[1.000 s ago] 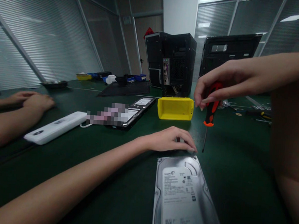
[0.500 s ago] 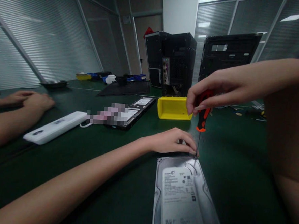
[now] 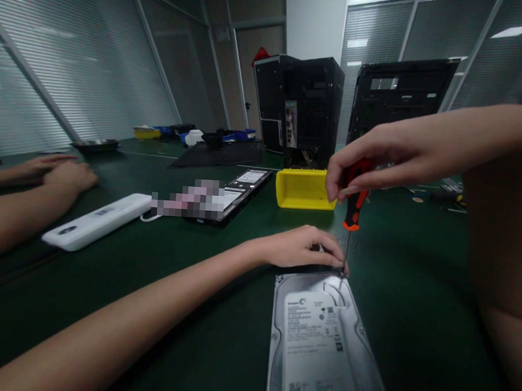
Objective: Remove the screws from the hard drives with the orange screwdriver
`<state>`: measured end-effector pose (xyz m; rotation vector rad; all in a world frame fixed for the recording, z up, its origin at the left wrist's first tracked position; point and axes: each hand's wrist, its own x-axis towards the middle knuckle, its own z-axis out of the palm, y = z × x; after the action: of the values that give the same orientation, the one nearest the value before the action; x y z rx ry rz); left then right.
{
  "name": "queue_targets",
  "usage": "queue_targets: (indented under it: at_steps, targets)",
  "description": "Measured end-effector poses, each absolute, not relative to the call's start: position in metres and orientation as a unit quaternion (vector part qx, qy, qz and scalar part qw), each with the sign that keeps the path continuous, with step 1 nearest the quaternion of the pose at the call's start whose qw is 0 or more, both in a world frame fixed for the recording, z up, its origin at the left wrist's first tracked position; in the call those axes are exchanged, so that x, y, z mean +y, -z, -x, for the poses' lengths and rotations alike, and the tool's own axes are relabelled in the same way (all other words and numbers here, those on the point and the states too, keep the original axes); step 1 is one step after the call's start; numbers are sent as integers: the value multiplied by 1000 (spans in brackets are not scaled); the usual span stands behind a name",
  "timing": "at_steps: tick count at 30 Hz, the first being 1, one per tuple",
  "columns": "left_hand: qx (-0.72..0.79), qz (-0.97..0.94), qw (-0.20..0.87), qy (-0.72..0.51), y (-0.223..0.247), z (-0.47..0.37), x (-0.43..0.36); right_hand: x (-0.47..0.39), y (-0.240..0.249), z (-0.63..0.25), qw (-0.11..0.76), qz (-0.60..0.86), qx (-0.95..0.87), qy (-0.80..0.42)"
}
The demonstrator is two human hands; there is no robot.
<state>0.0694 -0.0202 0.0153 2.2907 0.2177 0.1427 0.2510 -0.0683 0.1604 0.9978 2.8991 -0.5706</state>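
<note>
A silver hard drive (image 3: 313,352) with a white label lies flat before me, its near end cut off by the frame edge. My right hand (image 3: 369,158) grips the red and black handle of a screwdriver (image 3: 352,210) from above. The shaft stands nearly upright, its tip at the drive's far right corner, where a screw is too small to make out. My left hand (image 3: 308,248) reaches in from the left, with its fingertips closed around the lower shaft beside that corner.
Behind the hands stands a yellow bin (image 3: 305,189), with a black computer case (image 3: 313,110) further back. More drives (image 3: 248,180) lie left of the bin, near a white power strip (image 3: 100,221). Another person's hands (image 3: 70,175) rest on the green table at the left.
Both my hands, the screwdriver and the hard drive keep almost the same position. At the left, the other person's fingers have shifted slightly.
</note>
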Motion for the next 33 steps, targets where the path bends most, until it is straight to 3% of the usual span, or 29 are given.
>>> queue_targets:
  at_steps: [19,27,33]
  targets:
    - [68,-920,384,-26,-19,-70,-18,-70,-161,-253,22,-315,927,202]
    - [72,-919,388,-5,-22,-70,-19,-65,-153,-246,-7,-355,928,112]
    - [68,-921,382,-12,-23,-69,-19,-78,-156,-247,4,-322,936,140]
